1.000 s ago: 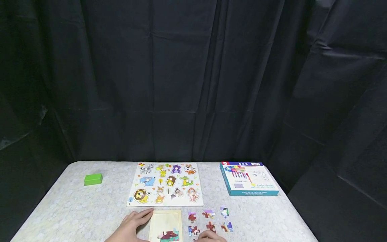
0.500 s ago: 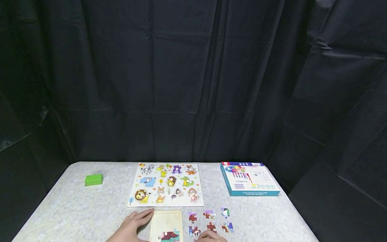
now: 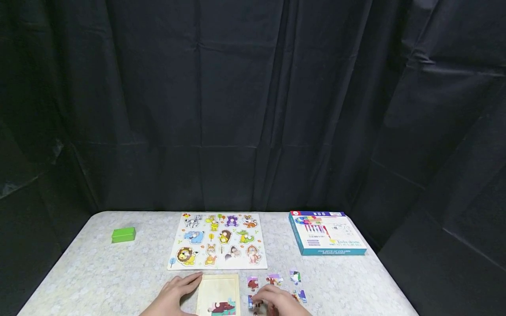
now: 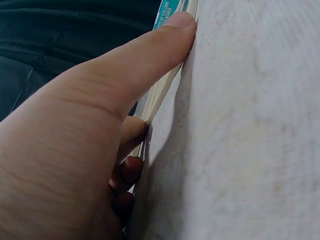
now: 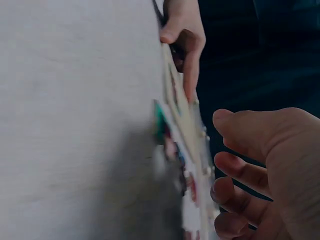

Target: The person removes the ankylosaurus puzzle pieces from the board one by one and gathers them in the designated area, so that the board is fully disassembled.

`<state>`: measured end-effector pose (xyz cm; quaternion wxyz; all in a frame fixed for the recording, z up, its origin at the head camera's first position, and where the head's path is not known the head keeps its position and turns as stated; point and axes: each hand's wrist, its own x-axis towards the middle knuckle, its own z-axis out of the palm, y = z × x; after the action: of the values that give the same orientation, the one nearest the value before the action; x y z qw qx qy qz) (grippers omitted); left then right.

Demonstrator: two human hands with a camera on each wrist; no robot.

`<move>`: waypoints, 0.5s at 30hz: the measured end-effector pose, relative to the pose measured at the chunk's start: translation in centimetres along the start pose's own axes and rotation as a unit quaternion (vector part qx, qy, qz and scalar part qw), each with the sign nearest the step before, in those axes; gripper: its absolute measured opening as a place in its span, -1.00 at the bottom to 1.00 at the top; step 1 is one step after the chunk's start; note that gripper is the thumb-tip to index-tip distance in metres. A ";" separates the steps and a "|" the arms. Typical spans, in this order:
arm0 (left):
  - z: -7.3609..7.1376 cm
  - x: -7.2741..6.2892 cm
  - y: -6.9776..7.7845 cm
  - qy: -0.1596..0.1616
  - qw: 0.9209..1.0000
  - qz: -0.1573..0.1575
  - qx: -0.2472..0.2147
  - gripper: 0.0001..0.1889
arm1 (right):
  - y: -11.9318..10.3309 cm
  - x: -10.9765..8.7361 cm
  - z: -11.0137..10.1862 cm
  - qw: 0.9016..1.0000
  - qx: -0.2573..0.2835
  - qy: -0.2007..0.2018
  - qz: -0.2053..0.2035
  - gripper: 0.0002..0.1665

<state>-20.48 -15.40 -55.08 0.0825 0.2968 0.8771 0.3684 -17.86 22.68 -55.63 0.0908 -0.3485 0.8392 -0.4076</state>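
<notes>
My left hand (image 3: 175, 292) rests at the left side of a shallow wooden puzzle tray (image 3: 236, 285), its forefinger at the far corner. In the left wrist view, the thumb (image 4: 150, 55) lies against the tray's edge. Joined brown and teal jigsaw pieces (image 3: 223, 308) lie in the tray's near part. Over loose pieces to the right hovers my right hand (image 3: 278, 300); its thumb and fingers stand apart with nothing between them in the right wrist view. It partly covers a blue-edged piece (image 3: 250, 302). Around it lie a red-brown piece (image 3: 253, 283), a purple-topped piece (image 3: 274, 279) and a green-cornered piece (image 3: 295, 276).
Behind the tray lies a white animal peg board (image 3: 217, 240). A boxed set (image 3: 332, 235) with a teal side stands at the back right, a green block (image 3: 124, 235) at the back left. A black curtain (image 3: 237, 105) hangs behind the table (image 3: 99, 272).
My right hand has risen slightly farther onto the table, its fingers now reaching over the loose pieces and covering a brown one that showed before. The left hand stays on the tray's side.
</notes>
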 end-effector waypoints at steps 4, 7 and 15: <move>0.1 0.0 -0.1 0.003 1.000 0.008 -0.001 0.07 | -4.2 2.1 -1.2 0.998 0.011 0.012 0.068 -0.66; 0.1 0.0 -0.1 0.004 1.000 0.007 -0.002 0.07 | -6.4 3.7 -1.3 0.995 0.006 0.024 0.096 -0.68; 0.1 0.0 -0.2 0.000 1.000 -0.002 0.012 0.05 | -5.4 7.8 1.3 0.999 -0.043 0.009 -0.012 -0.65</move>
<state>-20.50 -15.49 -55.23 0.0798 0.2962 0.8822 0.3573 -20.31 14.46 -51.38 0.0634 -0.3588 0.8525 -0.3748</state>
